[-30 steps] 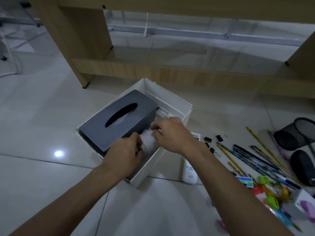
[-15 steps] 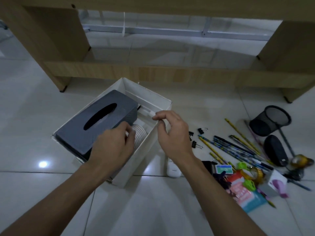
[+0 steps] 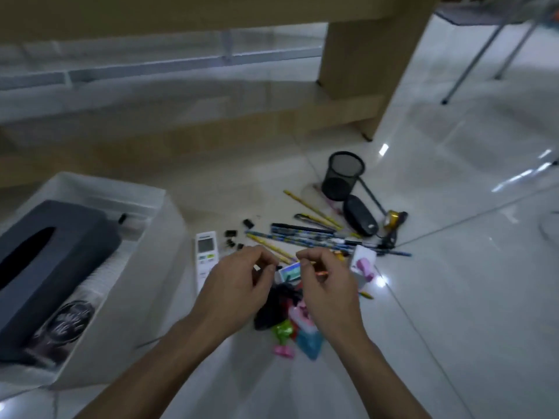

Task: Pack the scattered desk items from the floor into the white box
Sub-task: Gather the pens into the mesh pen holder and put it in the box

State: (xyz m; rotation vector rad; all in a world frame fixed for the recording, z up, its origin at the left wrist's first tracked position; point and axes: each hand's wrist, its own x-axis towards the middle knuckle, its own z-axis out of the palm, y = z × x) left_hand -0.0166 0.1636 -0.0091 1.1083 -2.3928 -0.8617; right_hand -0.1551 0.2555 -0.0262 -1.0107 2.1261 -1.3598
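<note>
1. Now, nearest the camera, a heap of small colourful bits [image 3: 292,326] in green, pink and blue lies on the floor [image 3: 453,297] under the wrists, too blurred to name one by one.
2. Just above that heap hover the left hand [image 3: 239,285] and the right hand [image 3: 329,285], both with fingers curled toward the thumb. An orange pencil [image 3: 321,272] shows at the right fingertips, but I cannot tell whether either hand actually grips anything.
3. To the left stands the white box [image 3: 145,267]. A dark grey tissue box [image 3: 54,252] fills most of it, with pale ribbed cups [image 3: 101,272] wedged beside it, so packing has begun.
4. Just beside the box's right wall lies a white remote control [image 3: 206,252], then black binder clips [image 3: 231,234] and a fan of patterned pencils [image 3: 305,234].
5. A small white carton with a pink picture [image 3: 364,261] sits right of the hands.
6. Farthest out are a black oval case [image 3: 361,216], a gold tape roll [image 3: 393,215] and an upright black mesh pen cup [image 3: 344,173].
7. Judging by this, only the bulky pieces are packed and most of the stationery remains on the floor.
</note>
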